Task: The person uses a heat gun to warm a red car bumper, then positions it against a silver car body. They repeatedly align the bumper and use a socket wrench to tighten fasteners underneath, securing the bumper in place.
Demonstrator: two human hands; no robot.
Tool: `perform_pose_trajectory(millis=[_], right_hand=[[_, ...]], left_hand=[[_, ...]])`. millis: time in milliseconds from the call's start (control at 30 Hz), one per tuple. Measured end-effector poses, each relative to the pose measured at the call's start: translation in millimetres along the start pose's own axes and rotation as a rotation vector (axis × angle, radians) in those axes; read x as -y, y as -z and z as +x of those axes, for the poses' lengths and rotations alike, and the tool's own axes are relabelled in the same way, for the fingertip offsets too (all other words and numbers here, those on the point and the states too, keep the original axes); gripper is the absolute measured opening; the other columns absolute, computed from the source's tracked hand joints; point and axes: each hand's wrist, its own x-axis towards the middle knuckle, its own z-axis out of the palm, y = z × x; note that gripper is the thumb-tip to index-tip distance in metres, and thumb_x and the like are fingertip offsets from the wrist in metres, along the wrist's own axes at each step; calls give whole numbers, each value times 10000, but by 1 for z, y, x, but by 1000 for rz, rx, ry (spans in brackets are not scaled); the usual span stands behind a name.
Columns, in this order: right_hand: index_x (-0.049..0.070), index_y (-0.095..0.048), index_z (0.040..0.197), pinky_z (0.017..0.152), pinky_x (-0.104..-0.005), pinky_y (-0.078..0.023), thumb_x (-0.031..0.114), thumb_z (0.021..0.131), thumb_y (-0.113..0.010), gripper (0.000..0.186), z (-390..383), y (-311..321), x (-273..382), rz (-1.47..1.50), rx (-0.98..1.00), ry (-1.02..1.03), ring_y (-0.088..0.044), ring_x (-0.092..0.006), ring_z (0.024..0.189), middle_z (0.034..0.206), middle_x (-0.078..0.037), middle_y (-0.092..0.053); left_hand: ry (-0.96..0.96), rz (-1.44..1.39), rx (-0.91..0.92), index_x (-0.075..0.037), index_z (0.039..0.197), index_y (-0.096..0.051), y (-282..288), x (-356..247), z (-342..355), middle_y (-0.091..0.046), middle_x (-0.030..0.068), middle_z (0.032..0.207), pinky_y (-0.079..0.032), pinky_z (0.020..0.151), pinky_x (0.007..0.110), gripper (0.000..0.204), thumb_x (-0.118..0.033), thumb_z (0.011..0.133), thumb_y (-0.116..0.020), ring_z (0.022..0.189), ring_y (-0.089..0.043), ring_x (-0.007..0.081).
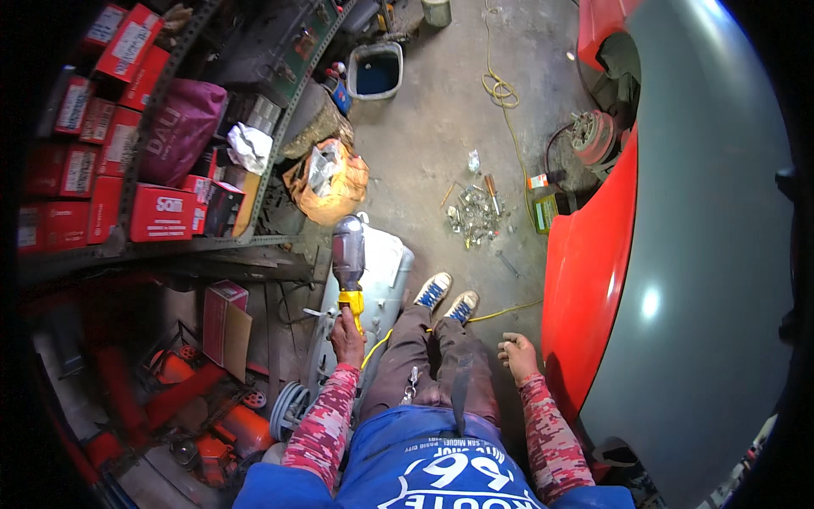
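My left hand (346, 338) is closed on the yellow handle of a caged work lamp (348, 254), held upright over a pale grey metal object (383, 263), with a yellow cord (377, 343) trailing from it. Right of my legs, my right hand (517, 355) has loosely bent, parted fingers and nothing visible in it, close beside a red car body panel (577, 288) with a large grey panel (695, 254) alongside. Ahead of my shoes (432, 291), small metal parts (471, 216) and a screwdriver (492, 193) lie scattered on the concrete floor (432, 144).
Metal shelving (127, 248) with red boxes (161, 212) lines the left, above orange equipment (237, 424). Farther ahead are an orange sack (326, 195), a tub of dark liquid (376, 51) and a coiled yellow cord (500, 89). A red drum-like part (598, 140) sits right.
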Motion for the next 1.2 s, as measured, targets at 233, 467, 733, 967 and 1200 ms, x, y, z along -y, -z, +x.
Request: perform_pose_trajectory(millis=[233,467,733,967,1200], right_hand=[[31,-551,1257,571,-252,-469,156,902,-586,378,-55,29,-37,16,36,0,-614,-126,699,1010,-90,-663],[53,-528,1304,617,-285,-485,174,907,-600,421,-112,60,-118,-61,-65,-160,-632,-154,751,1042,-62,-654],[17,-599,1210,577,-299,-489,133,873,-604,356,-163,48,-184,240,-309,-75,-633,-139,709,903,-56,-657],[48,-564,1264,579,-288,-487,178,899,-559,388,-186,30,-196,482,-417,-156,-627,-134,737,993,-45,-654],[71,-546,1287,628,-307,-512,214,936,-539,379,-193,10,-244,529,-375,-223,-636,-159,804,1055,-66,-669]], left_hand=[[187,-424,59,-92,907,-526,39,-57,35,-531,28,624,-450,423,289,673,-751,888,-390,464,-543,155],[199,-419,117,-107,894,-515,27,-87,43,-516,23,600,-439,399,291,666,-756,894,-368,428,-528,154],[-86,0,218,-30,903,-607,13,-94,57,-539,39,591,-437,391,291,763,-756,890,-369,429,-534,148],[-277,232,343,-16,901,-631,-12,-108,41,-553,69,566,-427,386,301,715,-685,921,-380,417,-546,159],[-1093,828,372,-18,877,-618,-39,-113,48,-588,115,632,-480,474,424,595,-571,958,-416,537,-614,275]])
